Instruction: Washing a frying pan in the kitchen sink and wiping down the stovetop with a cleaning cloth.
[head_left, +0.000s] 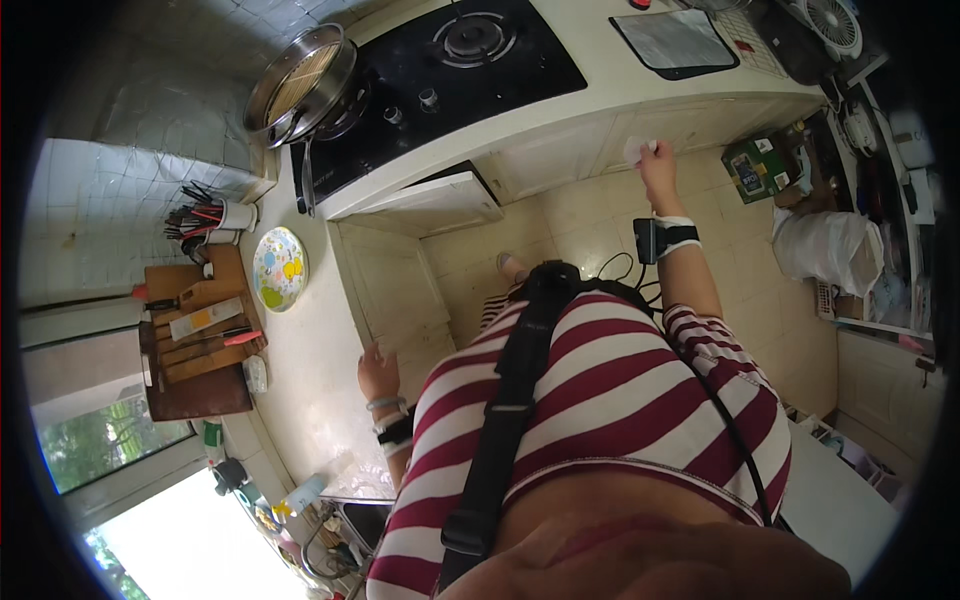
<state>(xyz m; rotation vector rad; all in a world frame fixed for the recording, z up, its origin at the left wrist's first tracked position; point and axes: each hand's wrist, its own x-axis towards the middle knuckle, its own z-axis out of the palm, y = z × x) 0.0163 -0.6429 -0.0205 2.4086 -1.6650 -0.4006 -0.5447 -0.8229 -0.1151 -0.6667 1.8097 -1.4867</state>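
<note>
My right hand (658, 163) is stretched out over the floor near the lower cabinets, its fingers closed on a small piece of thin white material (637, 150), perhaps paper or tissue. Beside the edge of the left counter is my left hand (379, 373), its fingers loosely apart with nothing seen in them. On that counter lies an oval patterned plate or mat (280, 270) with a yellow duck print. A steel pan (330, 86) with a bamboo steaming rack (304, 81) sits on the black gas stove (420, 105).
An open cabinet door (442, 202) juts out below the stove. Wooden boards and a knife block (199, 322) stand by the window, near a holder of chopsticks (238, 215). A sink (364, 521) lies at lower left. Shelves, a green box (756, 171) and a white bag (829, 247) line the right side.
</note>
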